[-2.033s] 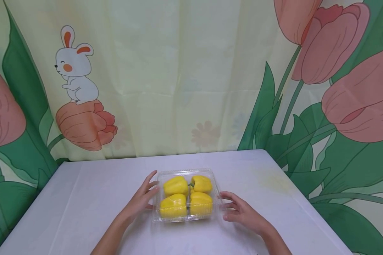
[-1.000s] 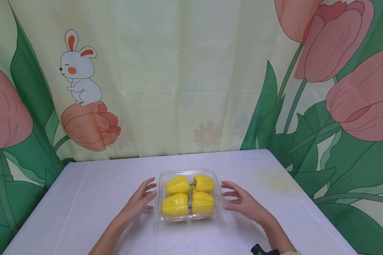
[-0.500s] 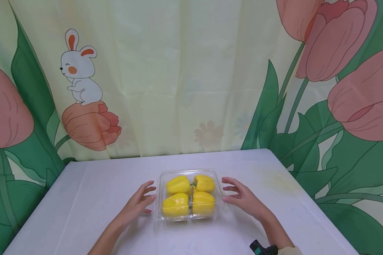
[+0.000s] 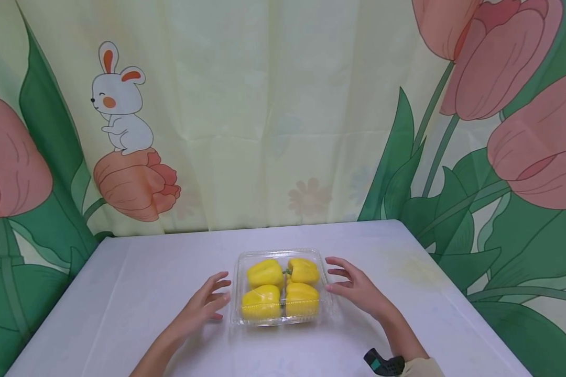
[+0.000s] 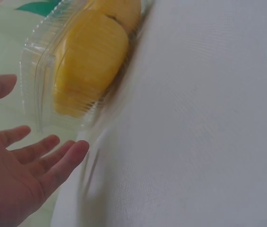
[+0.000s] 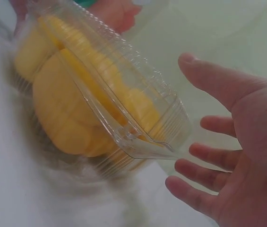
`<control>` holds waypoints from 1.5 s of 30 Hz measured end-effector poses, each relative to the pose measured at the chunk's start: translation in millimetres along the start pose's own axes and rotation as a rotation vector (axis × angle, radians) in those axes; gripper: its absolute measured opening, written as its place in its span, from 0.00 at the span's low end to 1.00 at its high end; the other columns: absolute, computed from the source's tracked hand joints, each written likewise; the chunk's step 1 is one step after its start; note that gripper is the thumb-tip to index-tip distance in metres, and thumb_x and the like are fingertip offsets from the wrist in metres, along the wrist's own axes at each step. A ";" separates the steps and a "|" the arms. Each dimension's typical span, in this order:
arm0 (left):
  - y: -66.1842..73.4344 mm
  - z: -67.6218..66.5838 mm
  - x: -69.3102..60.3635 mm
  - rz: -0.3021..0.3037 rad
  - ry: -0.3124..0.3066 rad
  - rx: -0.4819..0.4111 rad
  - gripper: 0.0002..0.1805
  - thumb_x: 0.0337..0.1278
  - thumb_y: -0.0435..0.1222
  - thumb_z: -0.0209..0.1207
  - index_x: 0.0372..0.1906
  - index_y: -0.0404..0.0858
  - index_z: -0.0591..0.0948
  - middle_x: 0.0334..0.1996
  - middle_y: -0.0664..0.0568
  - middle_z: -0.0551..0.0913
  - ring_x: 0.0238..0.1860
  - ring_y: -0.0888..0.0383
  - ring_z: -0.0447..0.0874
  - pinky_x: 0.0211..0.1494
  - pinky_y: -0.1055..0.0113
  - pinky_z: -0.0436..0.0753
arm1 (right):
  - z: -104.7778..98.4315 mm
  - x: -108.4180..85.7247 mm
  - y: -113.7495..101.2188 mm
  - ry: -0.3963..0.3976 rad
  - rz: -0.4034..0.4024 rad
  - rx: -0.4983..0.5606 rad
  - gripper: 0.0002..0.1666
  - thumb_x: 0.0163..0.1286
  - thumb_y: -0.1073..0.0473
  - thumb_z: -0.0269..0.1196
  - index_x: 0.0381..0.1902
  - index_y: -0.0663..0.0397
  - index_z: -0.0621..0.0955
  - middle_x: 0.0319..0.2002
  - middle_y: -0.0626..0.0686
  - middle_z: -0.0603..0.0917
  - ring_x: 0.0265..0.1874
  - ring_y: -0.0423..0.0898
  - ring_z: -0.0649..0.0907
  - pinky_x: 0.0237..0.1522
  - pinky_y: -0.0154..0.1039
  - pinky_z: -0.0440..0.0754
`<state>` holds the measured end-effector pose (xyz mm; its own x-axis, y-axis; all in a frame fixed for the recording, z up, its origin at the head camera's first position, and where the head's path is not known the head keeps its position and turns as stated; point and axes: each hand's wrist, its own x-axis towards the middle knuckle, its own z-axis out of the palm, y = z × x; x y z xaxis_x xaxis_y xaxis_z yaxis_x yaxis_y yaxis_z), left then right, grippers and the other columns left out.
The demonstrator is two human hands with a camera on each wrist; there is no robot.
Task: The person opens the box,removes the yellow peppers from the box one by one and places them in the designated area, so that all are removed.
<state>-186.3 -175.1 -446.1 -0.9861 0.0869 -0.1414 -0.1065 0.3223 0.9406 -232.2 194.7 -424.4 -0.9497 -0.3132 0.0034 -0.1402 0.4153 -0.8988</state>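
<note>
A clear plastic clamshell box (image 4: 283, 320) sits on the table with its lid down. Inside it lie several yellow bell peppers (image 4: 261, 302), seen through the plastic. My left hand (image 4: 199, 310) is at the box's left side, fingers loosely bent and apart from it. On the other side my right hand (image 4: 358, 289) has its fingers spread close to the box's right edge; in the head view I cannot tell whether a fingertip touches. The left wrist view shows a gap between the left hand (image 5: 20, 175) and the box. Neither hand holds anything.
A white cloth covers the table (image 4: 137, 277). Behind it hangs a curtain (image 4: 226, 115) printed with tulips and a rabbit. A black band with a green patch (image 4: 383, 363) is on the right wrist, by a beige sleeve (image 4: 422, 368).
Two seconds ago both hands were at the box's sides, the left fingers against it. The left hand has since drawn slightly away, and the right has shifted toward the far edge. The box stays put.
</note>
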 end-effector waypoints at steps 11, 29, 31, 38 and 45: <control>0.0 1.4 -3.8 0.009 -0.087 -0.002 0.33 0.62 0.49 0.58 0.70 0.50 0.63 0.69 0.42 0.67 0.66 0.41 0.71 0.48 0.56 0.85 | 1.5 5.7 0.3 0.014 0.008 0.001 0.41 0.60 0.48 0.69 0.69 0.42 0.66 0.71 0.54 0.66 0.67 0.58 0.70 0.59 0.51 0.79; -2.8 4.9 -3.6 -0.021 -0.108 -0.007 0.35 0.61 0.49 0.59 0.70 0.46 0.62 0.68 0.40 0.68 0.63 0.42 0.73 0.48 0.56 0.86 | 11.5 9.5 0.8 0.013 0.015 0.037 0.41 0.60 0.53 0.69 0.70 0.46 0.65 0.72 0.55 0.65 0.70 0.60 0.67 0.63 0.54 0.75; -3.8 4.1 -3.6 -0.023 -0.130 -0.028 0.35 0.62 0.49 0.59 0.71 0.47 0.60 0.69 0.40 0.67 0.63 0.43 0.73 0.48 0.56 0.86 | 13.0 9.2 0.8 0.006 0.020 0.051 0.42 0.61 0.53 0.69 0.70 0.45 0.64 0.73 0.55 0.64 0.69 0.60 0.68 0.62 0.54 0.76; -7.2 -0.3 -7.3 0.023 -0.244 -0.048 0.45 0.55 0.44 0.66 0.73 0.50 0.52 0.72 0.39 0.61 0.64 0.44 0.71 0.54 0.52 0.83 | 16.4 8.7 -0.5 0.015 0.045 0.052 0.43 0.60 0.53 0.70 0.71 0.40 0.63 0.73 0.54 0.62 0.66 0.59 0.72 0.62 0.54 0.76; -10.2 -2.1 -9.8 0.083 -0.295 -0.055 0.54 0.46 0.36 0.72 0.74 0.50 0.49 0.73 0.39 0.59 0.66 0.42 0.69 0.62 0.49 0.77 | 15.9 9.0 0.6 0.008 0.048 0.048 0.43 0.60 0.52 0.69 0.70 0.39 0.64 0.73 0.54 0.62 0.66 0.59 0.72 0.62 0.56 0.76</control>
<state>-175.9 -181.2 -453.7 -0.9131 0.3832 -0.1394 -0.0418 0.2521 0.9668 -236.3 178.5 -431.9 -0.9572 -0.2870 -0.0374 -0.0807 0.3885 -0.9179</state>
